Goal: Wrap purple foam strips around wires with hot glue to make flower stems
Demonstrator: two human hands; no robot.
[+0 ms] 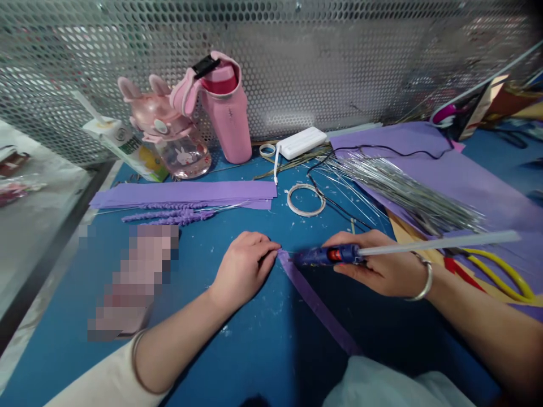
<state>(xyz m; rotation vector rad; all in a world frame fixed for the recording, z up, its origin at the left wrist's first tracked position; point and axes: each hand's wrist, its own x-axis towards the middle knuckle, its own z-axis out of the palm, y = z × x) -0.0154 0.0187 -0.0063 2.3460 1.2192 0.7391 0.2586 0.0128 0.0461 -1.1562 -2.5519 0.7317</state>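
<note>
My right hand (375, 263) is wrapped round a blue hot glue gun (326, 255), and a long translucent glue stick (441, 243) sticks out of its back end. The gun's nozzle points left, close to the upper end of a narrow purple paper strip (316, 299). That end is pinched between the thumb and forefinger of my left hand (246, 261). From there the strip runs down and right across the blue table (254, 339) to a pale cloth at my front. Whether the nozzle touches the strip I cannot tell.
Behind my hands lie a tape roll (306, 200), a white power bank (302, 142), thin wires (411, 189), and purple strips (182, 193). Two pink bottles (229, 118) and a drink carton (127, 150) stand by the perforated metal panel (322, 62). Yellow-handled scissors (500, 274) lie right; a blurred phone (136, 277) left.
</note>
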